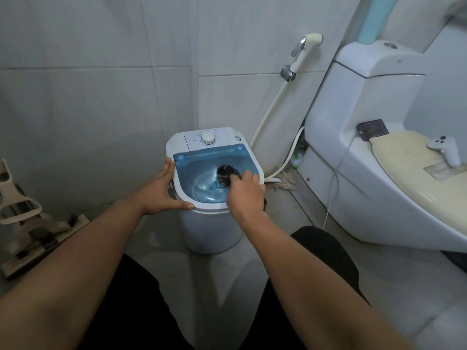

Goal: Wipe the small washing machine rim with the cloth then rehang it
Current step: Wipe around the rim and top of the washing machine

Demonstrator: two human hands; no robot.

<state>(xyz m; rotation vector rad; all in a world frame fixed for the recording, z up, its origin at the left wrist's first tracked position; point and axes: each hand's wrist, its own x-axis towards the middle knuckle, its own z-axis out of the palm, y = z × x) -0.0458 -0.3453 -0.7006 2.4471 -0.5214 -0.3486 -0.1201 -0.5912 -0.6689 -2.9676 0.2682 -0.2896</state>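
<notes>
Wiping: right hand (243, 195) presses a dark cloth (225, 176) on the washer (212, 223) rim (260, 173), centre of frame.
Right fingers: closed around the bunched cloth.
Left hand (161, 192): spread wide, flat against the rim's left edge, holding nothing, steadying the tub.
Cloth: looks soft, light, limp; likely best gripped bunched in the fist for wiping, by a corner for hanging.
Washer: small plastic body on the floor, probably light and liable to slide.
Hook: not in view.

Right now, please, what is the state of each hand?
Left hand: open, resting flat against the washing machine rim.
Right hand: closed on the dark cloth, over the lid.
</notes>
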